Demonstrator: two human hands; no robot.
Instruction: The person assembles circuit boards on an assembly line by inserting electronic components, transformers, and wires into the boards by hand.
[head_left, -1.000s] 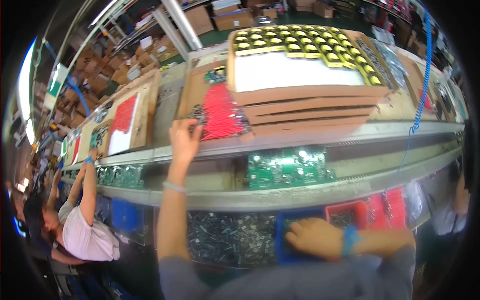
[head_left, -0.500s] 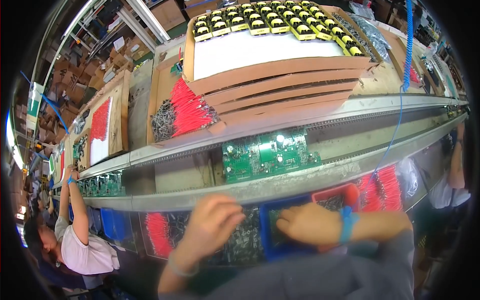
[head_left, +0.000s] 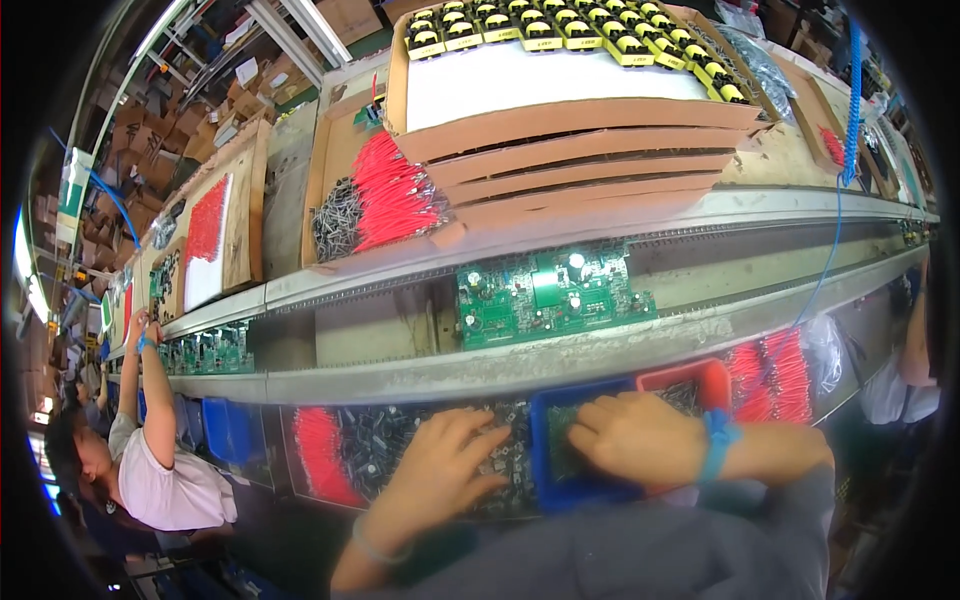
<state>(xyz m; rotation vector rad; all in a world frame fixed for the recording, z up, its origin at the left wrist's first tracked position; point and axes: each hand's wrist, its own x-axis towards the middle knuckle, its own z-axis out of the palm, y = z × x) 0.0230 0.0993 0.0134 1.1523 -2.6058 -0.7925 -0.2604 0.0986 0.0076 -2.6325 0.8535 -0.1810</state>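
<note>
My left hand (head_left: pixel 445 465) reaches over a tray of small black components (head_left: pixel 380 445), its fingers apart and bent toward the parts; nothing shows in them. At the blue bin (head_left: pixel 590 494), my right hand (head_left: pixel 640 437) dips its fingertips inside. Those fingers are curled together, and whatever they may hold is hidden beneath them. Small dark parts lie in the bin. Beyond the hands, a green circuit board (head_left: pixel 540 300) with silver and white components rests across the conveyor rails.
A red bin (head_left: pixel 712 380) and bundles of red-sleeved leads (head_left: pixel 770 375) flank the blue bin; more red leads (head_left: pixel 322 455) lie left. Behind the conveyor rail (head_left: pixel 400 385) stand stacked cardboard trays (head_left: pixel 590 150) with yellow-black transformers (head_left: pixel 580 35). A co-worker (head_left: pixel 165 470) reaches over the line at left.
My left hand has come down from above the near rail to the black components, its fingers opening out. My right hand stays at the blue bin. The whole view has shifted slightly.
</note>
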